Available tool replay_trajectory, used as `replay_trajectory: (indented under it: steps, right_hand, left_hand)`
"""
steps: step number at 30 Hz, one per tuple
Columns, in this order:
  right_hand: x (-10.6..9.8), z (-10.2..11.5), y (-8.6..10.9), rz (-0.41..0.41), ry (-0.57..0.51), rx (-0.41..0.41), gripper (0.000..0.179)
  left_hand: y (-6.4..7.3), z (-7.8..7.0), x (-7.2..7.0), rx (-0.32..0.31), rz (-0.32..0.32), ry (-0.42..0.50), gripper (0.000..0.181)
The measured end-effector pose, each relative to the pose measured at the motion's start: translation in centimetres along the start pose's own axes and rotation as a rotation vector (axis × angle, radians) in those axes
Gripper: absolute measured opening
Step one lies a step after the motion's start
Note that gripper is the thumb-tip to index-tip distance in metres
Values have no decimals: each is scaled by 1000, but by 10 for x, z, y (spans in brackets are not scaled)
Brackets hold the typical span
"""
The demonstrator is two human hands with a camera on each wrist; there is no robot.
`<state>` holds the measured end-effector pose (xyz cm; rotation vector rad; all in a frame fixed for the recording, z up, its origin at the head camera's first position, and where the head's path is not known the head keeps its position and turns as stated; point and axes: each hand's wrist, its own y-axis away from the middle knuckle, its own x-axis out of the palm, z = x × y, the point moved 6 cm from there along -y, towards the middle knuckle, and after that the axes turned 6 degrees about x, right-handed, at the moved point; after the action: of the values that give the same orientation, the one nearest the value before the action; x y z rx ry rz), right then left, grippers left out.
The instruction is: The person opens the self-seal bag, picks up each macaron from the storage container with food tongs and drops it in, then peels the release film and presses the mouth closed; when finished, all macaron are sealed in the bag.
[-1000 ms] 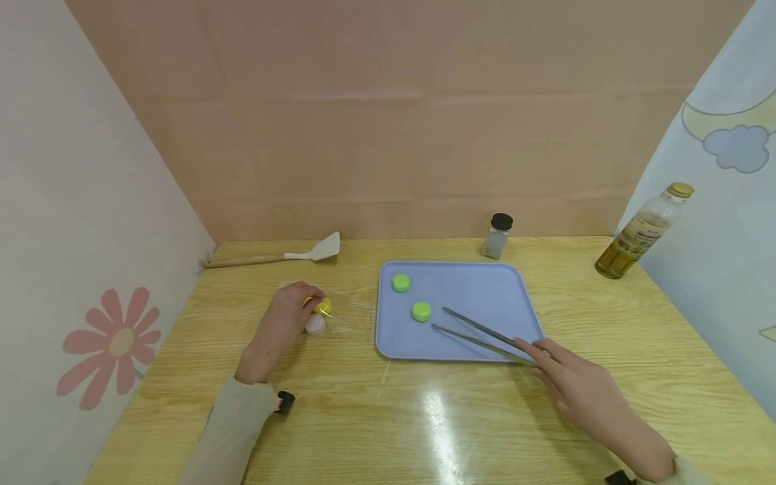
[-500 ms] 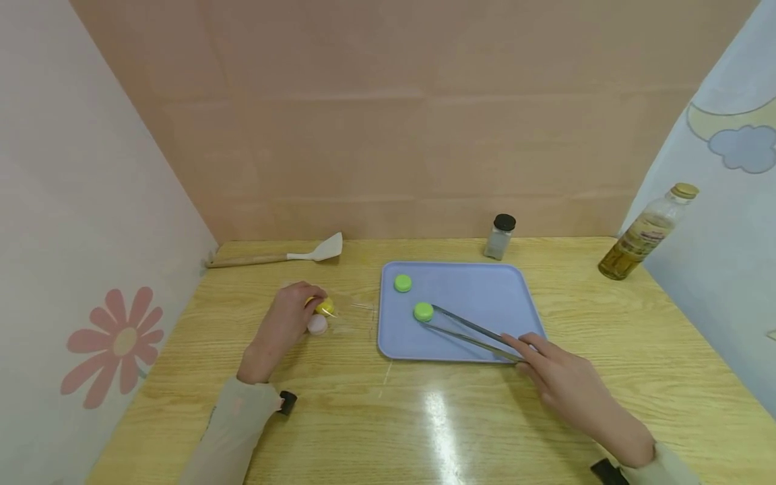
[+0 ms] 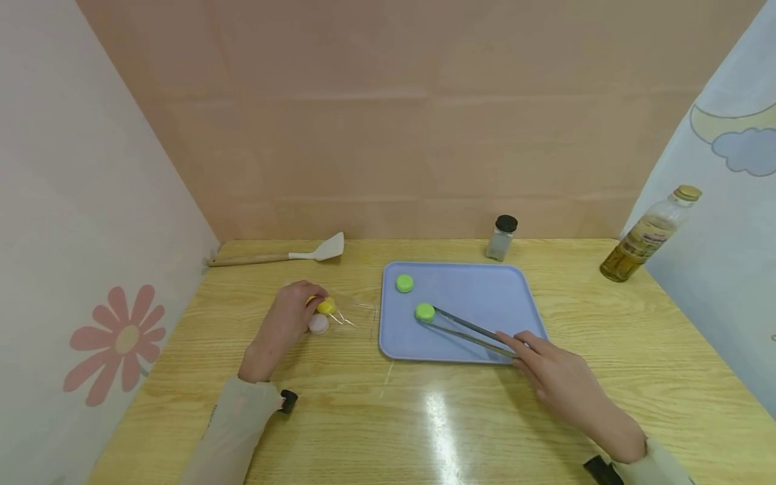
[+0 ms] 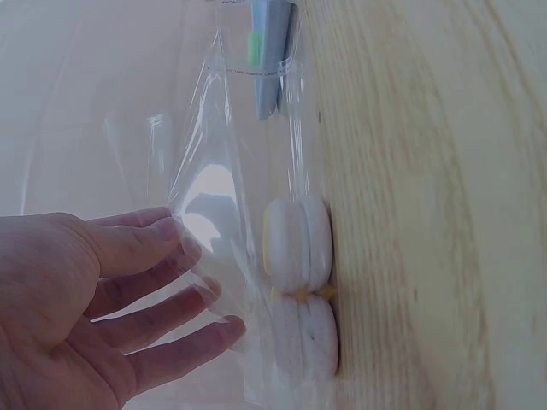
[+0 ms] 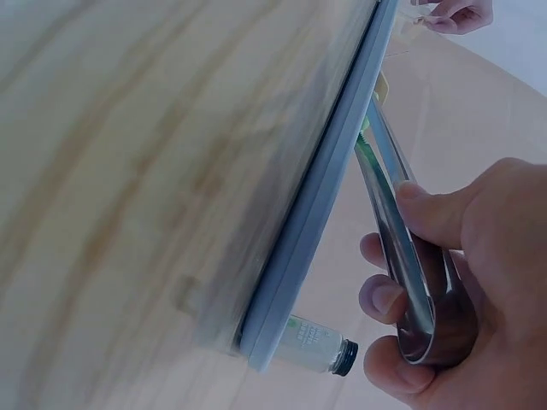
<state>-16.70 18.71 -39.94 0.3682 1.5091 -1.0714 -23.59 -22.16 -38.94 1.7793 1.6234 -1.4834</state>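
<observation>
With my left hand (image 3: 289, 310) I'm pinching one clear plastic bag (image 4: 214, 192), two pale macarons (image 4: 295, 246) showing inside; well apart, my right hand (image 3: 560, 384) is gripping metal tongs (image 5: 453, 329), their tips flanking one of two green macarons (image 3: 425, 312) lying on the blue tray (image 3: 479, 283).

The right hand (image 3: 564, 380) holds tongs (image 3: 467, 323) to a green disc (image 3: 425, 312) on the tray (image 3: 491, 289); the left hand (image 3: 281, 327) is at a yellow disc (image 3: 327, 306).
</observation>
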Motion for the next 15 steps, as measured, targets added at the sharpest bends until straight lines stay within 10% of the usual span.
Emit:
replay_trajectory:
  steps: [15]
  right_hand:
    - [-6,5,1,-59,9,-45,38]
  left_hand:
    - [0,1,1,-22,12,9,12]
